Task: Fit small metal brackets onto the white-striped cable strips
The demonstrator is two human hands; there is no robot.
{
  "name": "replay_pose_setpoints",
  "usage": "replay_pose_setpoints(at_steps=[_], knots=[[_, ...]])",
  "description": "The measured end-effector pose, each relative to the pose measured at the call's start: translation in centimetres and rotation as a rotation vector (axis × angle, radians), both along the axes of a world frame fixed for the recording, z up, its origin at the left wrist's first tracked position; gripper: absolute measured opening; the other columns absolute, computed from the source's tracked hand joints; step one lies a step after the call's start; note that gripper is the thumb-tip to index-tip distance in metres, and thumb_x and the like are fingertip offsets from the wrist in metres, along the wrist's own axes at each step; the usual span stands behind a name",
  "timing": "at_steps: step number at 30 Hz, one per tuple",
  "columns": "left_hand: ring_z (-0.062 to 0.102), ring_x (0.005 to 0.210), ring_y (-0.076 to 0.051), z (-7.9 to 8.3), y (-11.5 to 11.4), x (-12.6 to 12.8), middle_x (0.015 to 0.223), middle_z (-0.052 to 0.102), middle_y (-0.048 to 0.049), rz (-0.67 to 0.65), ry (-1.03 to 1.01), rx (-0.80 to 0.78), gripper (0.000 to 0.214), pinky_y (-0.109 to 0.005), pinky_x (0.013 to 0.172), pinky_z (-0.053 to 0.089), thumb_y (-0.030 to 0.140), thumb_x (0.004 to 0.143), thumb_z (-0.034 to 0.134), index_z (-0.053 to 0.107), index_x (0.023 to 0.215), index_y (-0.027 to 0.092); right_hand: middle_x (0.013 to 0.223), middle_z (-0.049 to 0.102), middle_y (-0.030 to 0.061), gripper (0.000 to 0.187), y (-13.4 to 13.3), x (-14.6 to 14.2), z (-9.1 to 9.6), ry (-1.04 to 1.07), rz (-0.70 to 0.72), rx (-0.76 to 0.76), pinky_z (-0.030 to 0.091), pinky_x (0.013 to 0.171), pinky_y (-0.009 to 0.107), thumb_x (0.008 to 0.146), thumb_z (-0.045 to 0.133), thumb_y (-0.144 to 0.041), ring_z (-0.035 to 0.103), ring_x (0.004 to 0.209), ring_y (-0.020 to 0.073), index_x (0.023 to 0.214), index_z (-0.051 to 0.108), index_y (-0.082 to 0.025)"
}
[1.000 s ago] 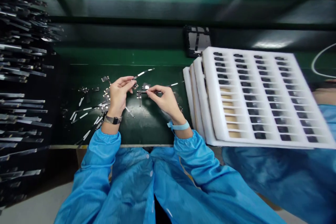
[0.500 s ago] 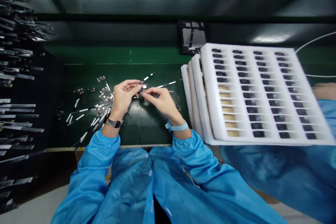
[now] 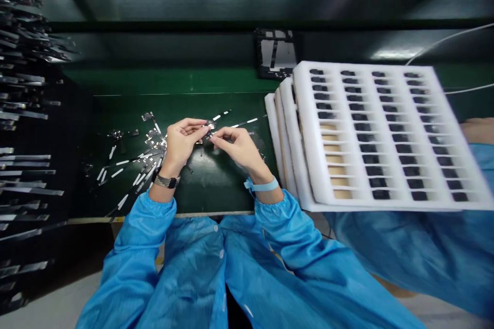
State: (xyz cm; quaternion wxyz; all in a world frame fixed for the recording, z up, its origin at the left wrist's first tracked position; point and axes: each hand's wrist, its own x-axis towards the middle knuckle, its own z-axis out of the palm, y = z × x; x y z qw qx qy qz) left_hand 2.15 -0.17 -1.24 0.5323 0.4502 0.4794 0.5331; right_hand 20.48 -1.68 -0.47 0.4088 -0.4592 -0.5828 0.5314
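Note:
Both my hands meet over the dark green bench [image 3: 208, 185]. My left hand [image 3: 183, 141] is closed, pinching a small flex cable board [image 3: 210, 124] between thumb and fingers. At the board's lower right edge, my right hand [image 3: 237, 148] is closed too, its thumb and forefinger pressed together on the same piece. A strip with white patches [image 3: 222, 115] sticks out beyond the fingers, apparently part of it. Left of my left wrist lies a loose heap of similar flex cables [image 3: 148, 157]. Another white-patched strip [image 3: 247, 123] lies behind my right hand.
White foam trays [image 3: 324, 205] are stacked at the right, their slots holding black parts, several slots bare. A dark frame-like device [image 3: 276, 54] stands at the back. A black rack [image 3: 27, 175] bristles with strips at the left. A co-worker's sleeve [image 3: 482, 164] shows at the far right.
The held board has turned slightly between my fingers, its strip shifting a little. A white cable at the right has moved, and the view has shifted slightly. Both hands stay in place.

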Motion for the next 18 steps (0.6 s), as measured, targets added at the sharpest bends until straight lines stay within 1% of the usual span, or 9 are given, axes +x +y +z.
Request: replay_pose_setpoints(at_steps=[3,8,13,18], knots=[[0.076,0.073,-0.018,0.08,-0.13,0.12,0.092,0.085,-0.0086,0.010,0.030,0.015,0.026,-0.028,0.061,0.059,0.033,0.073,0.095,0.085,0.093,0.019,0.073,0.075,0.0031,0.024,0.03,-0.06,-0.10,0.001,-0.010,-0.014,0.049,0.071,0.033,0.089,0.077,-0.041,0.065,0.071,0.0189,0.079,0.075,-0.020],[0.077,0.075,-0.019,0.50,-0.42,0.33,0.091,0.085,-0.0081,0.053,0.088,0.075,0.024,-0.030,0.069,0.062,0.033,0.076,0.094,0.085,0.093,0.019,0.073,0.075,0.0036,0.023,0.07,-0.13,-0.18,-0.004,-0.022,-0.009,0.050,0.070,0.032,0.089,0.076,-0.040,0.065,0.070,0.0185,0.078,0.074,-0.020],[0.076,0.072,-0.018,0.69,-0.47,0.28,0.089,0.084,-0.0081,0.047,0.080,0.042,0.024,-0.029,0.063,0.060,0.034,0.075,0.095,0.085,0.092,0.020,0.073,0.075,0.0037,0.027,0.11,-0.03,-0.17,-0.006,-0.004,-0.033,0.051,0.070,0.033,0.089,0.077,-0.045,0.066,0.071,0.0192,0.079,0.074,-0.020],[0.076,0.071,-0.019,0.76,-0.62,0.42,0.090,0.084,-0.0088,0.050,0.084,0.029,0.026,-0.030,0.062,0.061,0.035,0.074,0.095,0.085,0.092,0.019,0.073,0.075,0.0036,0.027,-0.03,0.01,-0.20,-0.062,-0.024,0.009,0.050,0.068,0.032,0.090,0.076,-0.045,0.064,0.069,0.0188,0.077,0.073,-0.021]])
